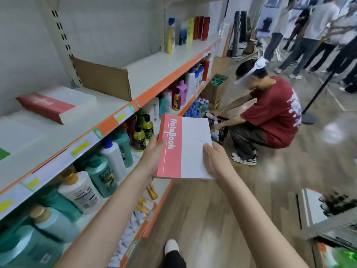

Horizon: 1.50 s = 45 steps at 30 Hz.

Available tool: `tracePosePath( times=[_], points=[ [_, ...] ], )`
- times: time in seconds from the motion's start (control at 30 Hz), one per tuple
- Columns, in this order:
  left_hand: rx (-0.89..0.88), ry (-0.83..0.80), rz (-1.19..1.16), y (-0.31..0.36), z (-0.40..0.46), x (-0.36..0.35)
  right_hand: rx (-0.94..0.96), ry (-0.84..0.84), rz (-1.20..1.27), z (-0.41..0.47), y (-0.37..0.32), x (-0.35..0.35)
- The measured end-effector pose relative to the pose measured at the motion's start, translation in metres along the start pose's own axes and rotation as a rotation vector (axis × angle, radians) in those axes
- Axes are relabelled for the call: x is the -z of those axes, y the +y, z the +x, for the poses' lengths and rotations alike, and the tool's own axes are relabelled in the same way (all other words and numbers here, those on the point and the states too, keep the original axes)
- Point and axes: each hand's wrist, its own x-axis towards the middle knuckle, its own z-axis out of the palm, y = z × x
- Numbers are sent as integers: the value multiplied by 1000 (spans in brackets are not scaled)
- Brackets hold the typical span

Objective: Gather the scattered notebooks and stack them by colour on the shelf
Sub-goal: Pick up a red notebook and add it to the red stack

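Hands come first, both clasped on one pink-and-white notebook (183, 147) held flat in the air, out in the aisle just off the front edge of the shelf (108, 124). The left hand (154, 153) grips the notebook's pink spine side, thumb laid on the cover beside the word "NoteBook" and fingers tucked beneath. The right hand (214, 161) grips the white side near its lower corner, thumb on top and the rest of the fingers hidden under the cover. Below the shelf, on the tier under its orange edge, stand teal and white bottles (92, 182), with smaller yellow-green bottles (144, 130) further along the same tier. On top of the shelf, toward its back wall, lies a stack of red notebooks (56, 105), flat and well apart from the held one; a green corner (3, 154) shows at the shelf's near left end, too cut off to identify. Beyond the stack, a brown cardboard divider (102, 78) stands upright across the shelf. Further down the aisle from the shelf, a person in a red shirt (270, 113) crouches on the wooden floor, hands in a dark crate (220, 126). Past them, several people stand in a group (309, 35).
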Motion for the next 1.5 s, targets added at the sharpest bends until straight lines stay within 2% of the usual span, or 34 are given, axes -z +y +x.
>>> tracePosePath(
  times=[0.17, 0.4, 0.67, 0.93, 1.23, 1.5],
  points=[
    [-34, 107, -9, 18, 54, 10, 66, -100, -51, 71, -28, -21],
    [-130, 355, -35, 52, 99, 52, 144, -324, -139, 145, -73, -83],
    [-186, 685, -67, 62, 82, 110, 208, -655, -110, 159, -92, -162],
    [-142, 941, -128, 65, 54, 137, 207, -917, -178, 160, -101, -225],
    [-101, 1124, -154, 80, 77, 149, 183, -1098, -264, 188, -120, -270],
    [-60, 1212, -150, 98, 111, 163, 167, -1178, -279, 222, -140, -304]
  ],
)
